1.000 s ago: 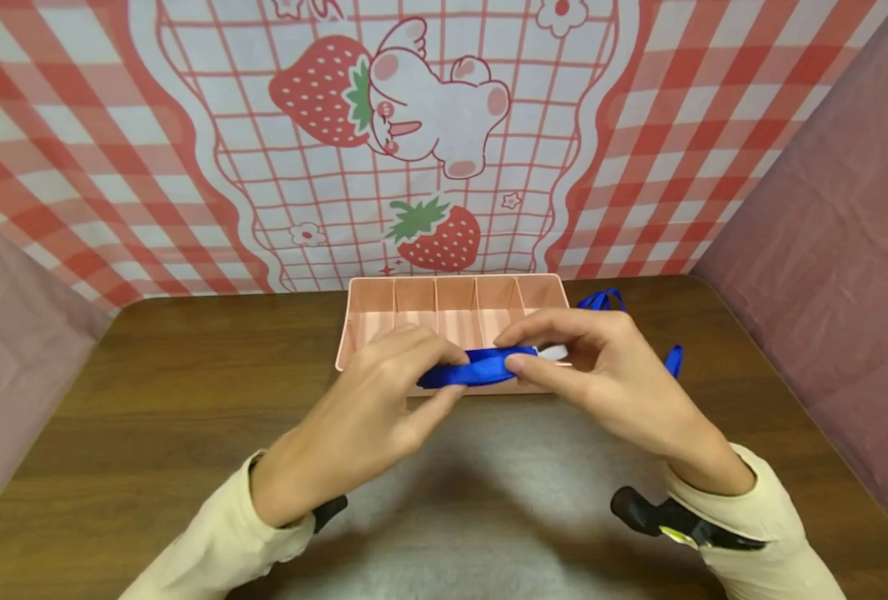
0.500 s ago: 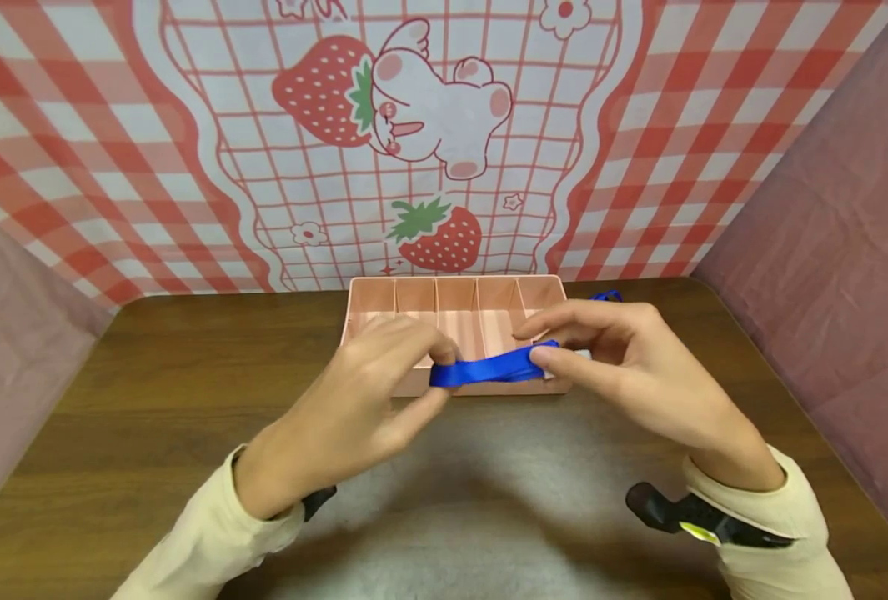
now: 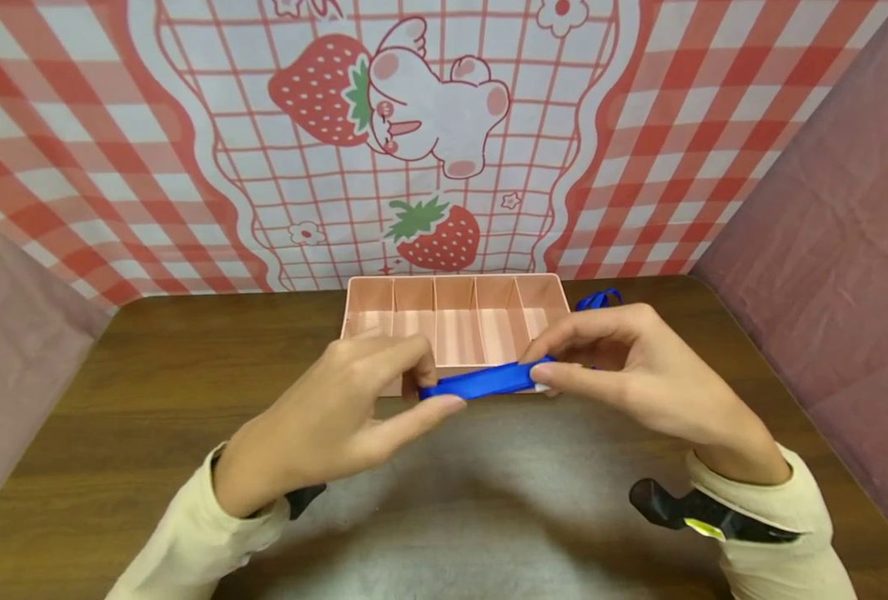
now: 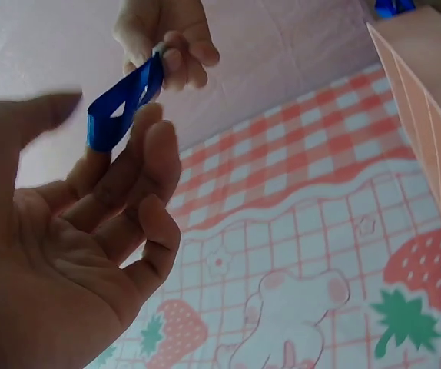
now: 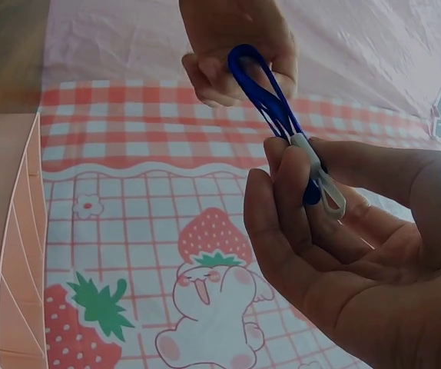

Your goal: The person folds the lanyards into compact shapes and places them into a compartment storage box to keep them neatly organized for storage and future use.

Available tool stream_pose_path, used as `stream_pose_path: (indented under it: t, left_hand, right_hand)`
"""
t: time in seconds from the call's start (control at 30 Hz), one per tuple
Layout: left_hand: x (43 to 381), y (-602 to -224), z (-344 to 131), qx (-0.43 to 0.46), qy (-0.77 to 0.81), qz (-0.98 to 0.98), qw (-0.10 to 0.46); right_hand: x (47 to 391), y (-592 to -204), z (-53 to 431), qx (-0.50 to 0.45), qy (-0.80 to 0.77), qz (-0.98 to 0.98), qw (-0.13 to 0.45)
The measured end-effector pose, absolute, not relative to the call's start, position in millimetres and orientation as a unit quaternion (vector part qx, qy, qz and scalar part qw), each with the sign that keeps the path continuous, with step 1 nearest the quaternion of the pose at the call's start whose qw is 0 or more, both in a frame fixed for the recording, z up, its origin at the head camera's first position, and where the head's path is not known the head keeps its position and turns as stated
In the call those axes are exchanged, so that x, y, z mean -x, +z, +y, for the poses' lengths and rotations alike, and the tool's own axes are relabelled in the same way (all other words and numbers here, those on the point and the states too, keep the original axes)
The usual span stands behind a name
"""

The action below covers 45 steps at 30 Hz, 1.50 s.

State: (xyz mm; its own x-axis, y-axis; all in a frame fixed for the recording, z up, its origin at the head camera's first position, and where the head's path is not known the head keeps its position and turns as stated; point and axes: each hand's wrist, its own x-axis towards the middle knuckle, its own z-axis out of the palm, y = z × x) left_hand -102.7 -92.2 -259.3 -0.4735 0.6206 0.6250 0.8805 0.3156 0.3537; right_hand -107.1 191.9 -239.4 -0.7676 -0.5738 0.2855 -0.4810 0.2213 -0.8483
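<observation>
A blue ribbon lanyard (image 3: 489, 382), folded into a flat loop, stretches between the two hands in front of the tray. The right hand (image 3: 631, 375) pinches one end of it between thumb and fingers, around its white plastic clip (image 5: 332, 196). At the other end, the left hand (image 3: 338, 408) has its fingers behind the loop. In the left wrist view its thumb stands well apart from the ribbon, and the loop's end (image 4: 101, 127) lies against the index finger. Most of the clip is hidden by the right fingers in the head view.
A pink tray (image 3: 454, 287) with several compartments stands against the strawberry-print backdrop (image 3: 444, 125). More blue ribbon (image 3: 597, 298) lies on the wooden table (image 3: 151, 400) to its right. Pink cloth (image 3: 826, 208) closes off the side.
The left thumb has lifted off the ribbon and the left hand has shifted slightly left. The right hand has moved a little right, still pinching the lanyard by its clip end.
</observation>
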Motion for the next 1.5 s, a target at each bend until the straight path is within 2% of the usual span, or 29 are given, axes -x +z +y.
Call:
stream_pose_path:
  t: [0.2, 0.53, 0.83, 1.0, 1.1, 1.33, 1.5]
  left_hand:
    - [105.1, -262.0, -88.4, 0.482, -0.397, -0.764, 0.159]
    - [111.6, -261.8, -90.8, 0.482, -0.422, -0.758, 0.123]
    - [109.1, -258.6, -97.6, 0.529, -0.485, -0.696, -0.023]
    - [106.5, -255.7, -99.7, 0.572, -0.501, -0.646, -0.063]
    - [106.4, -256.0, -98.6, 0.577, -0.496, -0.647, -0.052]
    - [108.3, -255.1, -94.8, 0.594, -0.465, -0.655, 0.039]
    - [104.7, -250.0, -91.6, 0.658, -0.46, -0.596, -0.002]
  right_hand:
    - [107.7, -239.7, 192.6, 0.347, -0.502, 0.791, 0.04]
    - [109.2, -240.4, 194.0, 0.342, -0.507, 0.786, 0.09]
    - [102.5, -240.4, 192.9, 0.334, -0.487, 0.804, 0.072]
    - [101.1, -239.2, 193.9, 0.329, -0.48, 0.811, 0.064]
    - [102.8, -238.8, 194.1, 0.32, -0.493, 0.806, 0.072]
    - [105.8, -240.4, 191.4, 0.313, -0.529, 0.783, 0.096]
    - [104.7, -244.2, 185.5, 0.343, -0.529, 0.767, 0.118]
